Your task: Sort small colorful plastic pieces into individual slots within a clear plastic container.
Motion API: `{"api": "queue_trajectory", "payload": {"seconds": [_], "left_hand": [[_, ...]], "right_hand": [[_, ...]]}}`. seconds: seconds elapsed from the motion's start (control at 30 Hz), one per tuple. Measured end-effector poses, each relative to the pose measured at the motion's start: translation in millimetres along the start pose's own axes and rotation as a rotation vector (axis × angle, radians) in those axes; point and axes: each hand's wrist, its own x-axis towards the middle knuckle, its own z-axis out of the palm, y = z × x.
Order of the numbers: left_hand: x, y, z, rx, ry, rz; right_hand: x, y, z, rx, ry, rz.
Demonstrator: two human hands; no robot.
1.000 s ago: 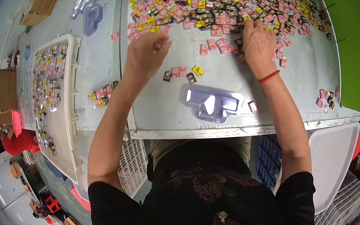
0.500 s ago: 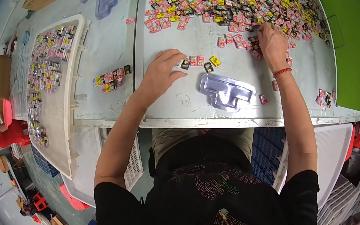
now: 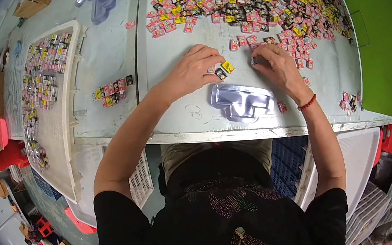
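Note:
My left hand (image 3: pixel 194 68) curls around a short row of small boxes on the table, thumb on the near side and fingers on the far side. A pink box (image 3: pixel 211 69) shows between them; the rest of the row is hidden under the palm. At its right end sit a black box (image 3: pixel 220 73) and a yellow box (image 3: pixel 228 67). My right hand (image 3: pixel 275 65), with a red bracelet, pinches a small dark box (image 3: pixel 257 59) just right of the row. Nearer me lies a clear plastic blister tray (image 3: pixel 242 102) with moulded hollows.
A big heap of small pink, yellow and black boxes (image 3: pixel 239 1) covers the far right. On the left stand a grouped block of boxes (image 3: pixel 112 91) and a white crate (image 3: pixel 71 155) holding packed sets. Another clear tray (image 3: pixel 103 6) lies far left; a green panel (image 3: pixel 382 41) borders the right.
My left hand has moved right and closed over the row of boxes. My right hand has drawn back from the heap toward the row with a dark box. The view has shifted slightly.

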Motion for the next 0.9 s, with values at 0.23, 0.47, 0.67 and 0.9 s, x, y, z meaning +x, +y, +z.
{"api": "queue_trajectory", "payload": {"seconds": [0.23, 0.47, 0.67, 0.9], "left_hand": [[5.2, -2.5, 3.1, 0.020, -0.009, -0.002], [1.1, 4.0, -1.5, 0.062, 0.053, 0.007], [18.9, 7.5, 13.9, 0.047, 0.051, -0.005], [18.8, 1.2, 15.8, -0.007, 0.020, 0.071]], "right_hand": [[3.9, -8.6, 8.7, 0.043, -0.058, -0.043], [13.4, -8.2, 16.2, 0.039, -0.091, -0.061], [15.2, -11.1, 16.6, -0.008, -0.065, -0.068], [9.4, -6.5, 11.2, -0.005, -0.084, -0.031]]}}
